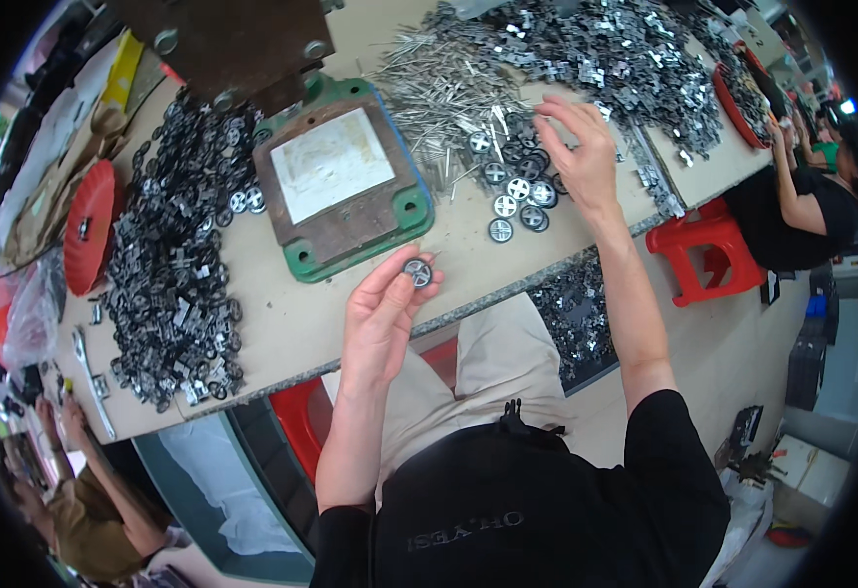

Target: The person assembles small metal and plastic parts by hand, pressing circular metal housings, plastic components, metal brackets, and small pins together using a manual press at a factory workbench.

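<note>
My left hand (382, 312) is closed on a small toy wheel (417, 273), black-rimmed with silver cross spokes, pinched between thumb and fingers just in front of the press. Over the right part of the bench my right hand (586, 157) hovers with fingers curved and apart, nothing visible between them. Right beside it lies a loose group of similar wheels (505, 206), some silver side up. A heap of thin metal pins (439, 88) spreads behind them. The green press base (404, 211) with a pale plate (333, 165) stands between my hands and the machine head.
Black small parts (169, 294) are heaped at left, beside a red dish (91, 227). Dark metallic clips (586, 59) cover the far right. A metal strip (93, 382) lies near the left edge. A red stool (708, 250) stands at right. Other people work on both sides.
</note>
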{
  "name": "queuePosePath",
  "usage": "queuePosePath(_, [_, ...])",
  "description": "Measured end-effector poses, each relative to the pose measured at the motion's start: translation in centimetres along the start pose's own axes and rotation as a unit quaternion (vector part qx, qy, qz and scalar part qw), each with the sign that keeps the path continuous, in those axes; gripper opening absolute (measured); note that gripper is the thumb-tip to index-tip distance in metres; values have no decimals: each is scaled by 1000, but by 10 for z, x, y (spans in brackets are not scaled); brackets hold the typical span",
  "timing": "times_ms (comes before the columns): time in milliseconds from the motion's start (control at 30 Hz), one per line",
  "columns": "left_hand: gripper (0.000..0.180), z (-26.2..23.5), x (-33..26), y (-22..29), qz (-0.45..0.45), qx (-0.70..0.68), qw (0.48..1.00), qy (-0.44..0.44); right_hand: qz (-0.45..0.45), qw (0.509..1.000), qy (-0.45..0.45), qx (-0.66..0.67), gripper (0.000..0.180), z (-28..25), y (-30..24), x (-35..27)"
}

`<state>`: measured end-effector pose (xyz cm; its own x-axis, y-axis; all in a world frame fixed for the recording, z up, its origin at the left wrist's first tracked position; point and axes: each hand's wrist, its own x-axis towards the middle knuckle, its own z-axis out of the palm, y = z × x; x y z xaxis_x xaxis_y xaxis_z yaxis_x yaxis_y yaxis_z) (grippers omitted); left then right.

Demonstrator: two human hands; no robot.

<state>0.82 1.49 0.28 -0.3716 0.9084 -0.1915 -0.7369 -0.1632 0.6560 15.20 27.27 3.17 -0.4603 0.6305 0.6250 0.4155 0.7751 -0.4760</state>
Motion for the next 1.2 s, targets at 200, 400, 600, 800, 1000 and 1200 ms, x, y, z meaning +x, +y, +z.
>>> queuePosePath(200, [33, 0, 0, -2, 16, 17, 1000, 2, 106, 985, -64, 118, 13, -3, -43, -7])
queuePosePath(400, [32, -3, -3, -1, 12, 25, 1000, 13, 20, 982, -185, 4, 28, -35, -20, 2])
queuePosePath(600, [32, -1, -1, -1, 13, 26, 1000, 3, -22, 963, -265, -41, 32, -18, -6, 2])
queuePosePath(800, [32, 0, -2, -1, 15, 21, 1000, 10, -40, 994, -101, 30, 20, -5, 5, 9])
queuePosePath(1000, [32, 10, -5, -5, 48, 81, 995, 23, 268, 840, -231, 411, 24, -27, -59, -24])
queuePosePath(1200, [33, 12, -5, -8, 64, 118, 990, 39, 250, 826, -233, 448, 23, -20, -92, -52])
